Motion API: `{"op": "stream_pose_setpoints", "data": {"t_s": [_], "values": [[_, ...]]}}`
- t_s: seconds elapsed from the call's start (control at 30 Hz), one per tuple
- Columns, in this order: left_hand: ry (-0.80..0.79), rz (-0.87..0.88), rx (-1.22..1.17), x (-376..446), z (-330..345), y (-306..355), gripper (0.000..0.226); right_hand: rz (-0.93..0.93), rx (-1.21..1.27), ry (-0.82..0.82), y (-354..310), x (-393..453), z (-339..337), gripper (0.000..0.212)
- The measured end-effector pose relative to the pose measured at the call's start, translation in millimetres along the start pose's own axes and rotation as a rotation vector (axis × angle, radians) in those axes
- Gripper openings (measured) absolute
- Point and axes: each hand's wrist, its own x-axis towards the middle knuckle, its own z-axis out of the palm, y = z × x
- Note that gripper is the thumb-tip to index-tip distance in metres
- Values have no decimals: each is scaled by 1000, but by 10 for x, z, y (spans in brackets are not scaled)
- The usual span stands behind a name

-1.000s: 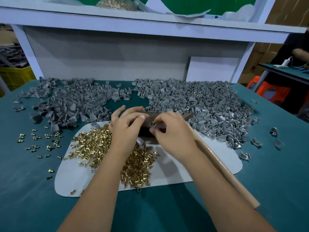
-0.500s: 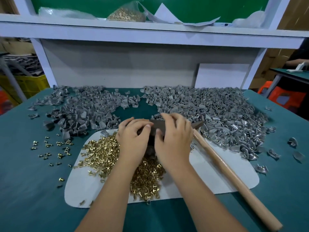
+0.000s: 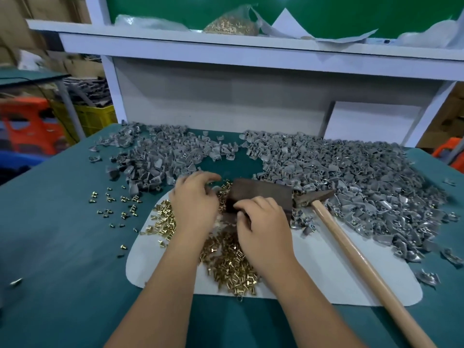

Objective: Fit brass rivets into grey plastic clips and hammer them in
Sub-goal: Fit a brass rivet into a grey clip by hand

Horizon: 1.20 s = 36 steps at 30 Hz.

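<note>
Left hand: (image 3: 194, 202) palm down over the brass rivets (image 3: 226, 262) at the 10 o'clock side of the dark block (image 3: 261, 194), fingers loosely curled – whether they pinch a rivet cannot be told
Right hand: (image 3: 263, 227) at the block's 6 o'clock edge, fingertips bent against its near face; what they hold, if anything, is hidden
Rivets: heaped on the white mat (image 3: 339, 267) under both wrists, with strays on the green table (image 3: 62, 247) at 9 o'clock
Grey clips: (image 3: 364, 177) wide pile from 11 to 3 o'clock of the block
Hammer: (image 3: 351, 249) lying unheld – head beside the block, wooden handle running out to 5 o'clock
</note>
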Motion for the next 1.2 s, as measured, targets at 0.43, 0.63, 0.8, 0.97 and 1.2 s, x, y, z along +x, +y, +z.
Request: {"op": "stream_pose_setpoints", "data": {"t_s": [0.43,0.63,0.8,0.97,1.2], "values": [[-74,-407,243,379,-399,-566,34,-28,-46,-80,-15,24,0,19],[33,-342,313,366,-449,-441,33,-11,-24,-96,-31,11,-14,20],[-28,-151,170,350,-335,-39,20,-23,6,-32,-58,11,-32,19],[-331,-7,-313,170,-64,276,20,-48,-5,-125,-105,7,-75,24],[-287,45,-395,27,171,89,15,-127,-75,-304,-94,20,-3,25]]}}
